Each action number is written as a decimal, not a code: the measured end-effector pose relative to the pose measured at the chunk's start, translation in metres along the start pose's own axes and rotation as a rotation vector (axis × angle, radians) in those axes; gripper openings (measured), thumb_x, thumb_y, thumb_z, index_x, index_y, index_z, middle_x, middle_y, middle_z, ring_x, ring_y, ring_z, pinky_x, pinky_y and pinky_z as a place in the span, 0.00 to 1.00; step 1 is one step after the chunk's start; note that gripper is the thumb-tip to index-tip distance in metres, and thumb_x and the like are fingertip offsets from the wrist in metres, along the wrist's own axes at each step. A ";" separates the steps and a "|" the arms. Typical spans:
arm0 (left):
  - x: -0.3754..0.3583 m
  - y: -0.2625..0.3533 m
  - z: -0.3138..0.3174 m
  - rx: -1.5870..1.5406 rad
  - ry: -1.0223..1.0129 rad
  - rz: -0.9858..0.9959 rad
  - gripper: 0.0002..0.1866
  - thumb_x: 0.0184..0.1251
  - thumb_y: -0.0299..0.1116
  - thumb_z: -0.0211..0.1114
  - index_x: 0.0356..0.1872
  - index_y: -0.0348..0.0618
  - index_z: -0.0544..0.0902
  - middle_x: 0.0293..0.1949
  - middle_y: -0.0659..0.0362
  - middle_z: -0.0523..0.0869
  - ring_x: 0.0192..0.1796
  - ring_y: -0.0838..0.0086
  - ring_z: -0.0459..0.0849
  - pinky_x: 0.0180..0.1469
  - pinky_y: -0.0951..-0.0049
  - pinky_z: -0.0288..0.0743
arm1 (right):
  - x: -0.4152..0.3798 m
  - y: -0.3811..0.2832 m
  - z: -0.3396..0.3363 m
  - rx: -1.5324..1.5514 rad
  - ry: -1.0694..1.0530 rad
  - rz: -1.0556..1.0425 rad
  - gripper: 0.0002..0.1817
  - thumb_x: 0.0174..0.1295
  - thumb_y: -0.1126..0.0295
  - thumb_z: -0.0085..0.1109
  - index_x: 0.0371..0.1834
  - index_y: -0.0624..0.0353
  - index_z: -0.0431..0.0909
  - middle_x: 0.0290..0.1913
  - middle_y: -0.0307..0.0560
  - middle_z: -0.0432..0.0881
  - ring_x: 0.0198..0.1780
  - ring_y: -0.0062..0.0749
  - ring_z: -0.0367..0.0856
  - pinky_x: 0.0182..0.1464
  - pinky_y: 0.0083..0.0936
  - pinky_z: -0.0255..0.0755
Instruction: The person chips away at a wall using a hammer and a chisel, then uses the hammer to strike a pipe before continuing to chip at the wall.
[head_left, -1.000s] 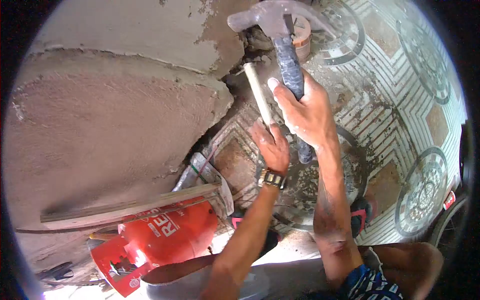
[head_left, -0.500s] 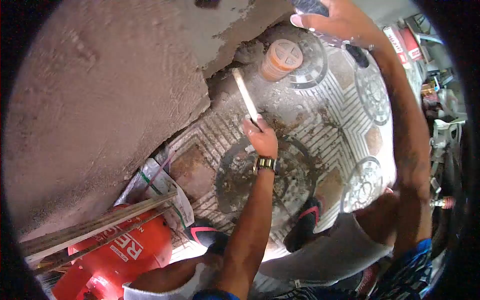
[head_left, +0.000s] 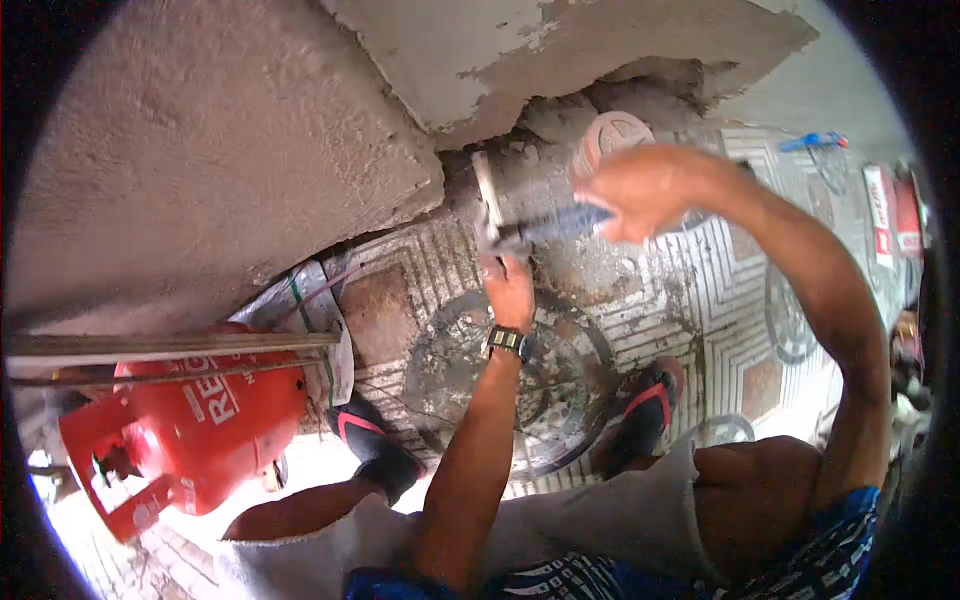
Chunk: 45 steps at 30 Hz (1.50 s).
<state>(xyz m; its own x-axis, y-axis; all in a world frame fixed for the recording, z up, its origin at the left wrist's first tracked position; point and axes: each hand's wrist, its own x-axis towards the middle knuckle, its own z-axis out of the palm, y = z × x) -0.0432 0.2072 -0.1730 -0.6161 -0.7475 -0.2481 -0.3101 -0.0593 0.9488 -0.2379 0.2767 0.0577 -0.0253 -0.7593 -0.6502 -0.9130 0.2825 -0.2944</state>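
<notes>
A pale chisel-like bar [head_left: 486, 185] stands with its far end at the broken foot of the wall, and my left hand [head_left: 512, 292] is closed round its near end. My right hand [head_left: 640, 195] grips the dark handle of a hammer [head_left: 555, 228]. The hammer's head is at the near end of the bar, just above my left fingers; blur hides whether they touch. Partly behind my right hand is an orange tub with a round ribbed lid [head_left: 615, 132].
A red gas cylinder [head_left: 215, 420] lies at the lower left beside wooden planks [head_left: 170, 346] and a plastic sack [head_left: 335, 345]. Rubble covers the patterned floor [head_left: 735, 310]. The rough wall [head_left: 220, 150] fills the upper left. A blue-handled tool [head_left: 812, 142] lies at the upper right.
My right hand has swung the hammer down from the top of the view to the bar. The camera view has shifted; my left hand still holds the bar.
</notes>
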 end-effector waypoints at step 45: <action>-0.003 0.052 0.019 -0.198 0.223 0.073 0.12 0.75 0.37 0.50 0.44 0.36 0.70 0.22 0.45 0.77 0.25 0.48 0.76 0.28 0.54 0.66 | 0.044 -0.033 0.075 0.852 1.044 0.105 0.13 0.65 0.63 0.60 0.38 0.64 0.74 0.26 0.43 0.79 0.27 0.26 0.77 0.32 0.27 0.71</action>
<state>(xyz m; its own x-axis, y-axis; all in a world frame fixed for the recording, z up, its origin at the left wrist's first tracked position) -0.0707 0.2188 -0.1266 -0.4508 -0.8800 -0.1497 -0.1102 -0.1115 0.9876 -0.1788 0.2775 -0.0137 -0.7221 -0.6914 0.0235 -0.3631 0.3499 -0.8636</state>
